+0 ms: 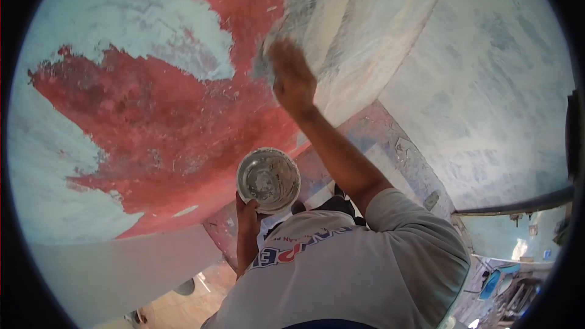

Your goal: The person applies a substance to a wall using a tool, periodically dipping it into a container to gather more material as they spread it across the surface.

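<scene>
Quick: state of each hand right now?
Left hand: closed, holding the bowl.
Right hand: blurred, against the wall; grip and anything held cannot be told.

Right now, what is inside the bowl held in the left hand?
Inside the bowl, greyish residue is smeared over the bottom and sides; no tool shows there. Its underside is hidden, and so is part of the left hand behind it.

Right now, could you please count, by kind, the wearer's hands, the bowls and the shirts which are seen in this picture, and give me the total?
Hands: 2, the left hand at the bowl and the right hand, blurred, at the wall
Bowls: 1
Shirts: 1, the grey shirt
Total: 4
</scene>
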`<control>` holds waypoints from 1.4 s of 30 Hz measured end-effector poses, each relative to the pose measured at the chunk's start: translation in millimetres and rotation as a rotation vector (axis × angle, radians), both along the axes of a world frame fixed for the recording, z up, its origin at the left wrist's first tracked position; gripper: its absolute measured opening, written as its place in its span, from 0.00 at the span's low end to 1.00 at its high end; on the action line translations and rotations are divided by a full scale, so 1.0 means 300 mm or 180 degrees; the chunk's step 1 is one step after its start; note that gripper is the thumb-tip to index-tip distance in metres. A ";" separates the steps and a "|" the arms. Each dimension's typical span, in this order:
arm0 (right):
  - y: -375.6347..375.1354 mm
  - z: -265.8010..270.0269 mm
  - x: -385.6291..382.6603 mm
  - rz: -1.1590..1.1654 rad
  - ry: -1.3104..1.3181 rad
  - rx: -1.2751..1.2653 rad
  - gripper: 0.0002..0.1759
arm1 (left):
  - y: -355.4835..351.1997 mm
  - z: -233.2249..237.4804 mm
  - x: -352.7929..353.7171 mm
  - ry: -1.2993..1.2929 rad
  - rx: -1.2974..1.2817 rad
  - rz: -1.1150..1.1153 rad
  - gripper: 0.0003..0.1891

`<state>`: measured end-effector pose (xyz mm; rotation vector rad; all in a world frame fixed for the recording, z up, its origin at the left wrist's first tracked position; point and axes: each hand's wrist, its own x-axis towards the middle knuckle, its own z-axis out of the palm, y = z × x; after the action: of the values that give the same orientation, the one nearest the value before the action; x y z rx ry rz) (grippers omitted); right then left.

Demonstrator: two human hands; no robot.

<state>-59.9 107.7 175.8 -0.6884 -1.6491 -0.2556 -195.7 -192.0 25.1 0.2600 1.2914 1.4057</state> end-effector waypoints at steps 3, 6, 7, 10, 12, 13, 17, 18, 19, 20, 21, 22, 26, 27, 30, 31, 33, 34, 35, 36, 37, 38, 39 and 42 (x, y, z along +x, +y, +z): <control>-0.092 -0.337 0.015 0.0228 -0.0409 -0.0393 0.29 | -0.026 -0.024 -0.009 0.0137 0.0099 0.0027 0.40; -0.169 -0.627 0.129 0.0363 -0.0996 -0.1669 0.29 | -0.034 0.023 0.006 0.0102 0.0101 0.0063 0.39; -0.192 -0.685 0.175 0.0475 -0.1124 -0.2284 0.29 | -0.039 0.010 0.006 0.0132 0.0126 0.0050 0.40; -0.302 -0.652 0.281 0.0342 -0.0061 -0.3258 0.23 | -0.035 -0.013 0.000 0.0200 -0.0044 0.0054 0.41; -0.350 -0.646 0.325 -0.0165 0.0333 -0.2761 0.18 | -0.048 -0.140 -0.009 0.0649 0.0604 0.0038 0.39; -0.377 -0.608 0.350 -0.0234 0.0358 -0.3055 0.13 | -0.049 -0.133 -0.001 0.0802 0.0586 -0.0020 0.39; -0.476 -0.405 0.377 0.0186 0.0550 -0.3430 0.09 | -0.035 -0.111 0.051 0.0955 0.0733 -0.0094 0.39; -0.490 -0.367 0.374 0.0312 0.0288 -0.3689 0.09 | -0.026 -0.108 0.058 0.0972 0.0796 -0.0142 0.39; -0.499 -0.354 0.371 0.0433 0.0033 -0.3926 0.09 | -0.015 -0.098 0.068 0.0940 0.0699 -0.0128 0.40; -0.507 -0.372 0.363 0.0739 0.0196 -0.3711 0.10 | -0.007 -0.089 0.085 0.0929 0.0697 -0.0164 0.40; -0.517 -0.370 0.356 0.0573 -0.0144 -0.3752 0.10 | 0.007 -0.079 0.100 0.0919 0.0768 -0.0154 0.41; -0.525 -0.361 0.357 0.0396 -0.0479 -0.3784 0.11 | 0.022 -0.064 0.123 0.0908 0.0848 -0.0152 0.42; -0.520 -0.393 0.396 0.0247 -0.0943 -0.3635 0.13 | 0.056 0.003 0.192 0.0706 0.0839 -0.0249 0.42; -0.519 -0.382 0.404 0.0229 -0.0942 -0.3624 0.13 | 0.063 -0.002 0.196 0.0865 0.0902 -0.0347 0.43; -0.527 -0.363 0.425 -0.0052 -0.1376 -0.3776 0.11 | 0.077 0.009 0.204 0.1233 0.1094 -0.0549 0.45; -0.527 -0.378 0.421 0.0104 -0.1600 -0.3654 0.10 | 0.080 0.015 0.196 0.1441 0.1219 -0.0661 0.46; -0.532 -0.372 0.426 0.0283 -0.1848 -0.3518 0.10 | 0.078 0.017 0.210 0.1601 0.1170 -0.0686 0.47; -0.538 -0.355 0.419 0.0336 -0.2049 -0.3503 0.09 | 0.074 0.018 0.217 0.1774 0.1116 -0.0730 0.47; -0.545 -0.346 0.411 0.0393 -0.2251 -0.3492 0.10 | 0.072 0.018 0.219 0.1767 0.1096 -0.0694 0.47; -0.544 -0.353 0.404 0.0424 -0.2279 -0.3496 0.10 | 0.073 0.019 0.219 0.1922 0.1141 -0.0797 0.47; -0.538 -0.362 0.396 0.0463 -0.2593 -0.3413 0.11 | 0.073 0.023 0.216 0.2081 0.1184 -0.0909 0.47; -0.534 -0.373 0.379 0.0498 -0.2905 -0.3319 0.12 | 0.072 0.025 0.204 0.2471 0.1255 -0.0997 0.47; -0.534 -0.379 0.370 0.0515 -0.2918 -0.3316 0.12 | 0.073 0.016 0.198 0.2470 0.1243 -0.0980 0.47; -0.532 -0.393 0.360 0.0441 -0.3363 -0.3345 0.10 | 0.072 0.009 0.196 0.2781 0.1249 -0.1097 0.47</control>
<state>48.1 -52.1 58.0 -1.3319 -2.8602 0.4997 -136.9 -170.4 27.9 1.4149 1.5273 1.2611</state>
